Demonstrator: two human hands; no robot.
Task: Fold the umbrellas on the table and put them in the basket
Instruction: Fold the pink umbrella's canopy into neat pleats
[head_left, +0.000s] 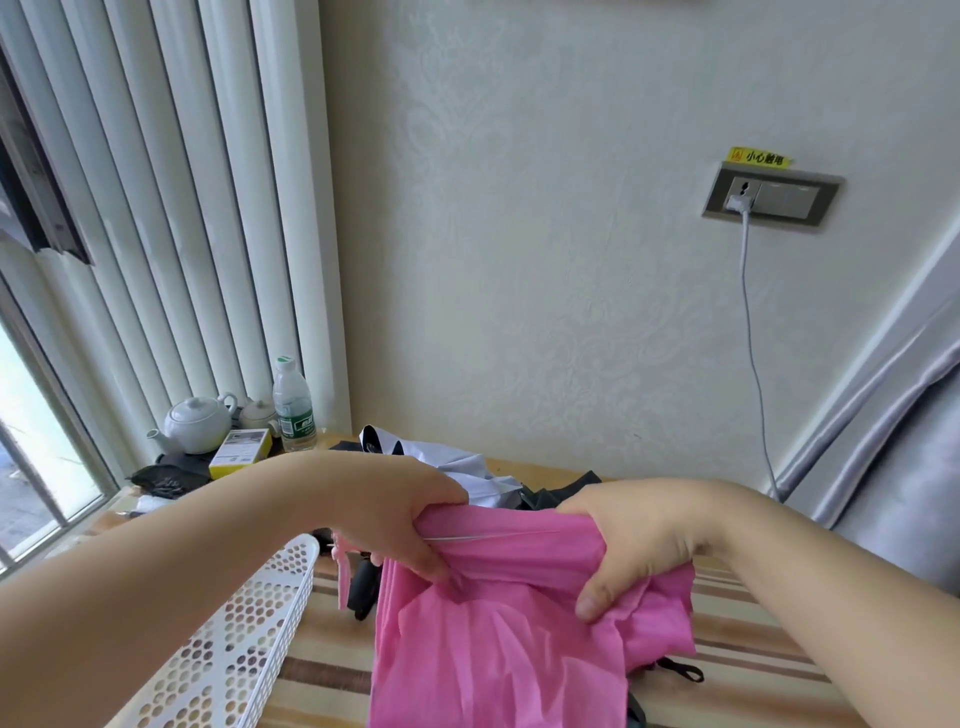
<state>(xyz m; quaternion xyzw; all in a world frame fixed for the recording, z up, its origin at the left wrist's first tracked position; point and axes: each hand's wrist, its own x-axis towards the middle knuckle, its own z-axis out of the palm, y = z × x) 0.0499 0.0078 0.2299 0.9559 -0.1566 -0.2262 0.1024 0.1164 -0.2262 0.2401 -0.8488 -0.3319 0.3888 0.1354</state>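
Head-mounted, wide-angle; looking forward and down, close over the striped tabletop (753, 644), facing the pale patterned wall (545, 234).

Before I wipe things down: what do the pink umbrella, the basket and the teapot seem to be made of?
Pink umbrella: thin woven synthetic fabric, matte, by its soft creases.
Basket: white moulded plastic, slightly glossy, with regular round perforations.
Teapot: white glazed ceramic, probably, by its smooth sheen.
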